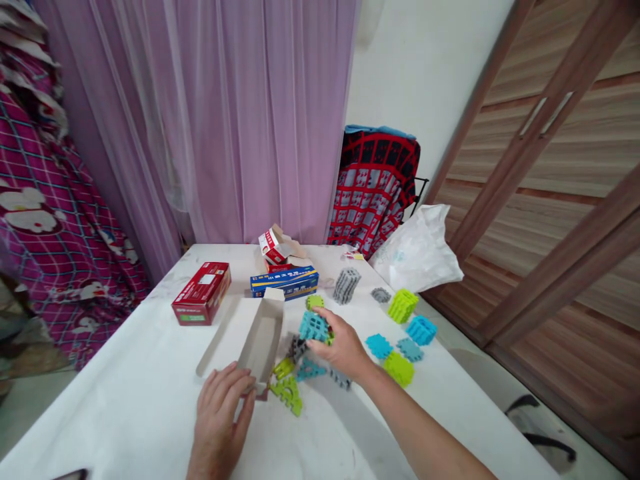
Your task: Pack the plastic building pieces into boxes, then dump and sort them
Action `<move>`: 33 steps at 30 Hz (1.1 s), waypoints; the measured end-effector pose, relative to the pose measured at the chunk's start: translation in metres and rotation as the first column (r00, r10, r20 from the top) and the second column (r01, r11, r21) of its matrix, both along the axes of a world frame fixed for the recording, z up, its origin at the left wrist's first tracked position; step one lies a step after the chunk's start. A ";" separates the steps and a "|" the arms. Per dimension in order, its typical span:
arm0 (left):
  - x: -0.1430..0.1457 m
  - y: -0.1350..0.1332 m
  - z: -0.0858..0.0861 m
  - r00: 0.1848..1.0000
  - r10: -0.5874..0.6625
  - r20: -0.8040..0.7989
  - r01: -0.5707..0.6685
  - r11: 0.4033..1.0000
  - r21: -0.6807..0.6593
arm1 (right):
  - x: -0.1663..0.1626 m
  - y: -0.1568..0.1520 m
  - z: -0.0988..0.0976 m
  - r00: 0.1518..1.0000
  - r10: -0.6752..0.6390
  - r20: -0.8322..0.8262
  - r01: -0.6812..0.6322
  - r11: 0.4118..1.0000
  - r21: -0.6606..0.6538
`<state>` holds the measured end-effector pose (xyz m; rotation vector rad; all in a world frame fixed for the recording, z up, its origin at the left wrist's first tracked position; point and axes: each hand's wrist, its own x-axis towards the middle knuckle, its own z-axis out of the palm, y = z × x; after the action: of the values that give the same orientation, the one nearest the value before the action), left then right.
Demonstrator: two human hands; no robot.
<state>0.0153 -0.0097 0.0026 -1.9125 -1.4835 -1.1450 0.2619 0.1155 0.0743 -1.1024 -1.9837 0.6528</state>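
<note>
My left hand (223,410) lies at the near end of an open cardboard box (265,333), its fingers curled over the end and the raised lid's near corner. The box's grey inside faces up and looks empty. Between thumb and fingers, my right hand (343,341) grips a teal stack of interlocking building tiles (313,326), just right of the box. Below that stack lie loose pieces: a lime triangular tile (289,395), a teal triangular tile (310,369) and dark grey tiles (297,348). My right hand partly hides several of them.
More tiles stand to the right: a grey stack (347,285), a lime stack (403,305), a blue stack (421,330) and flat lime tiles (399,369). Behind are blue boxes (284,283) and a torn red box (274,246). A red box (203,293) sits left; a white bag (420,250) right.
</note>
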 end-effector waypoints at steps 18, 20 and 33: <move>0.004 -0.004 0.001 1.000 0.014 0.004 -0.014 1.000 -0.025 | -0.093 0.052 0.010 0.954 0.056 0.294 -0.103 0.984 0.146; 0.004 -0.005 0.002 1.000 0.020 0.016 -0.019 1.000 -0.023 | -0.086 0.051 0.009 0.947 -0.017 0.321 -0.057 0.973 0.222; -0.003 0.000 0.000 0.999 -0.039 -0.015 0.039 0.999 0.011 | 0.132 0.038 0.003 0.872 -0.410 0.266 0.341 0.900 0.269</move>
<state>0.0127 -0.0094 0.0030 -1.9461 -1.4348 -1.1521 0.3936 0.1532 0.0769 -1.4780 -1.9576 0.0488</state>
